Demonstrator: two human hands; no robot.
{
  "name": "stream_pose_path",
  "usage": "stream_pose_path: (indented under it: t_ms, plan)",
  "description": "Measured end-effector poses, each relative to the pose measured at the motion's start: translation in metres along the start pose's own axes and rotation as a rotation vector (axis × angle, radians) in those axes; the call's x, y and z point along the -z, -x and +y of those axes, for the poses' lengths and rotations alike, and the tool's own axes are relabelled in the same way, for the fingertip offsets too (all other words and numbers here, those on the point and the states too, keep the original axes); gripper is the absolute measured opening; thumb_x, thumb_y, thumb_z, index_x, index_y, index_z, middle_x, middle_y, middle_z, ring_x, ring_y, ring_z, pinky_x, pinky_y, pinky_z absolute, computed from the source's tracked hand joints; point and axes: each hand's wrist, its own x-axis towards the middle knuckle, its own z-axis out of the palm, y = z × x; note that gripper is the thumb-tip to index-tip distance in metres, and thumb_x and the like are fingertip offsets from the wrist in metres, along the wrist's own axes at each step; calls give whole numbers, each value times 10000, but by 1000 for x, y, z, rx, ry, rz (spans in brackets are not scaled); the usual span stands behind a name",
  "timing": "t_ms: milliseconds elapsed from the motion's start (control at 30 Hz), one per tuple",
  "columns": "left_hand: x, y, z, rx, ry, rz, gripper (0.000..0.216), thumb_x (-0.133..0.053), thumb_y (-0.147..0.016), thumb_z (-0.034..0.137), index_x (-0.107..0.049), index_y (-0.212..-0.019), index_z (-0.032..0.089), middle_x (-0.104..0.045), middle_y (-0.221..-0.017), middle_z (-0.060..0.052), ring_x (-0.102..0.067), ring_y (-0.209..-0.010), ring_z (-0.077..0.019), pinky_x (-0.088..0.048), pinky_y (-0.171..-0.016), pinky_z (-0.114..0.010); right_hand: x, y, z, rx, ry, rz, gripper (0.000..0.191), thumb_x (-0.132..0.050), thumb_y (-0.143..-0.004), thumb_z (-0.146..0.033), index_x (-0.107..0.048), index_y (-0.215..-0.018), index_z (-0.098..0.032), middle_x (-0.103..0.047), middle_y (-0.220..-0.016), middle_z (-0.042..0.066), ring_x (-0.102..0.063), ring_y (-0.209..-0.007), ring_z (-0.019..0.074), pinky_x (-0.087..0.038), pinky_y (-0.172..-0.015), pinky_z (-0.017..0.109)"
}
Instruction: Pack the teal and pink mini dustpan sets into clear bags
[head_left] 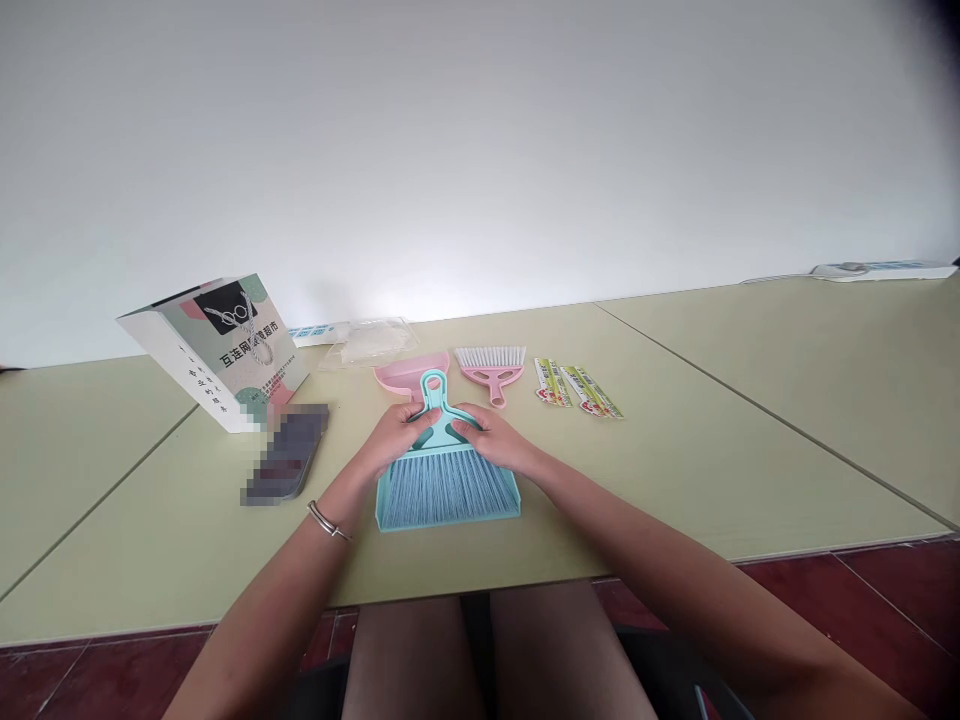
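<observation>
A teal mini brush (442,480) lies inside a teal dustpan (450,517) on the pale green table (675,470) in front of me, bristles toward me. My left hand (394,437) grips the set's left shoulder near the handle. My right hand (491,437) grips the right shoulder. A silver bracelet (328,520) circles my left wrist. Just behind the teal set sit a pink dustpan (405,375) and a pink mini brush (493,366), both untouched.
A printed white box (225,350) stands at the left, with a dark blurred flat object (287,452) in front of it. A clear plastic bag (367,342) lies behind the pink dustpan. Two printed packets (576,388) lie to the right. The table's front edge runs just above my knees.
</observation>
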Motion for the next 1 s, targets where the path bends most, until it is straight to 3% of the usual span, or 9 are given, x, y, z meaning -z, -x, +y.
stream_pose_path:
  t_ms: [133, 267, 333, 433, 533, 600, 667, 767, 1000]
  plan:
    - [7, 0, -1, 55, 102, -72, 432, -651, -692, 544, -690, -913, 175, -651, -748, -21, -567, -669, -159, -419, -585, -250, 6, -3, 2, -22, -47, 40, 250, -453, -868, -335, -635, -979, -204, -678, -908, 36, -625, -833, 196, -486, -744, 346]
    - [14, -2, -7, 45, 171, -168, 500, -694, -687, 490, -658, -1096, 204, -693, -992, -63, -623, -886, -226, -474, -745, -309, 21, -6, 5, -12, -42, 212, 331, -499, -853, -364, -620, -1137, -244, -644, -1167, 61, -593, -1059, 230, -461, -891, 418]
    - [14, -4, -11, 15, 184, -140, 512, -702, -684, 486, -652, -1108, 204, -689, -1039, -72, -621, -924, -238, -473, -781, -326, 33, -7, 8, -23, -59, 218, 368, -522, -842, -409, -603, -1174, -274, -605, -1245, 53, -570, -1112, 233, -450, -917, 430]
    - [13, -6, -15, 22, 202, -60, 529, -696, -677, 521, -662, -1082, 183, -701, -1006, -87, -631, -910, -252, -476, -782, -345, 61, -7, 15, -115, -42, 222, 392, -459, -867, -490, -601, -1144, -251, -617, -1206, 76, -596, -1042, 227, -474, -865, 419]
    - [13, -9, -19, 8, 229, 20, 552, -691, -667, 548, -669, -1069, 169, -713, -969, -88, -636, -909, -257, -474, -800, -353, 96, -2, 30, -321, 275, 539, 438, -465, -863, -480, -570, -1153, -170, -573, -1205, 156, -536, -1106, 274, -423, -911, 450]
    - [12, -11, -21, -7, 254, 65, 553, -687, -668, 553, -667, -1063, 167, -714, -977, -85, -636, -916, -251, -471, -809, -346, 116, 5, 43, -498, 540, 644, 489, -524, -831, -449, -533, -1198, -125, -486, -1283, 211, -423, -1219, 342, -356, -964, 493]
    - [11, -12, -22, -11, 276, 84, 546, -685, -672, 552, -663, -1056, 164, -710, -997, -87, -636, -914, -246, -470, -804, -338, 129, 13, 54, -692, 667, 612, 593, -585, -789, -429, -472, -1251, -76, -416, -1329, 257, -352, -1266, 386, -325, -982, 513]
    - [9, -13, -23, -19, 292, 83, 542, -686, -675, 547, -657, -1059, 166, -706, -1012, -86, -637, -897, -238, -468, -786, -330, 137, 18, 65, -879, 672, 524, 725, -652, -732, -391, -378, -1307, -44, -373, -1347, 300, -337, -1278, 409, -326, -977, 528]
    - [9, -15, -28, -40, 304, 84, 498, -689, -679, 536, -663, -1014, 169, -706, -948, -71, -635, -823, -209, -464, -739, -309, 140, 15, 75, -901, 547, 516, 993, -772, -586, -354, -251, -1368, -34, -337, -1336, 369, -475, -1167, 447, -421, -884, 530]
